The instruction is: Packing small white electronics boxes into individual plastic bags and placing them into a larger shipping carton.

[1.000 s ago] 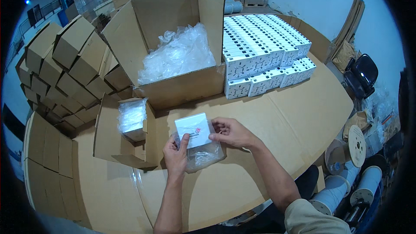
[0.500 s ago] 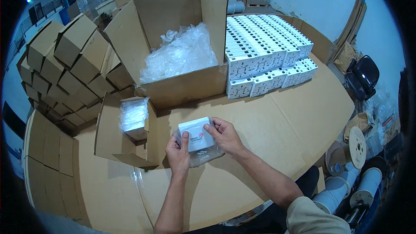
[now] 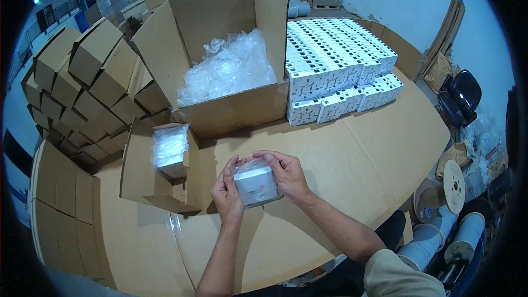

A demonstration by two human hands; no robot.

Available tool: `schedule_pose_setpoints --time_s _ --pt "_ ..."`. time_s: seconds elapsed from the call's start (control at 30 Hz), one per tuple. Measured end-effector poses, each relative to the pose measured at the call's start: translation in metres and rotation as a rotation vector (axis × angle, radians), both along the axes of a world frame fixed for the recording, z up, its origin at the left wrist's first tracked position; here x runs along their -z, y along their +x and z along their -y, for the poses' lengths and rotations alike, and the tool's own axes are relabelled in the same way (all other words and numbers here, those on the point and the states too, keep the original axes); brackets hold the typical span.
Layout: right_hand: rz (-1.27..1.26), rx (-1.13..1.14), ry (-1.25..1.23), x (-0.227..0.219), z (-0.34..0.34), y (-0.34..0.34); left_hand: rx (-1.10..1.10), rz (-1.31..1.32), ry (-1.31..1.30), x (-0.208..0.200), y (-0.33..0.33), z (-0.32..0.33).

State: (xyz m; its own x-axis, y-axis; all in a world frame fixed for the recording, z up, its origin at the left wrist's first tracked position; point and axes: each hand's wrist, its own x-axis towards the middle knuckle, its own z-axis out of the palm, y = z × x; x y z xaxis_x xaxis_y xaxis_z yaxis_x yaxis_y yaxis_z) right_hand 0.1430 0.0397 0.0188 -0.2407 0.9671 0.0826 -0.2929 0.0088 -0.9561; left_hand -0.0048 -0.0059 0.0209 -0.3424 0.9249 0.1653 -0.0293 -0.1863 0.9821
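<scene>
A small white plastic box [image 3: 256,187] sits inside a clear plastic bag, held over the cardboard-covered table. My left hand [image 3: 226,191] grips the bagged box at its left side, thumb along the edge. My right hand [image 3: 287,175] pinches the bag near the box's far right corner. Fingers of both hands are curled behind the box and partly hidden. Left of my hands stands a small open carton [image 3: 190,201], with several bagged white boxes [image 3: 170,148] stacked inside it.
Behind my hands a large open carton [image 3: 231,111] holds a heap of clear plastic bags [image 3: 228,69]. Stacked white units [image 3: 341,58] fill the table's far right. Folded-open brown cartons [image 3: 91,85] are piled at the left. Cable reels [image 3: 454,187] stand beyond the right edge.
The white box has gone down into the clear bag, which now covers it. Both hands have shifted to the bag's far edge, thumbs off the box's front face.
</scene>
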Motion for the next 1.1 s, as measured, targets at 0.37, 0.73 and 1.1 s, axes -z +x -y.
schedule_pose_setpoints --time_s 0.37,0.73,1.1 --pt "-0.035 -0.107 0.185 -0.017 -0.003 0.014 0.12 0.137 0.142 0.0 -0.002 -0.003" --pt "0.229 -0.242 0.059 -0.018 -0.008 0.027 0.221 0.448 0.153 0.006 -0.009 -0.014" --pt "0.291 -0.189 0.094 -0.012 -0.014 0.036 0.253 0.17 -0.119 0.012 -0.02 -0.013"
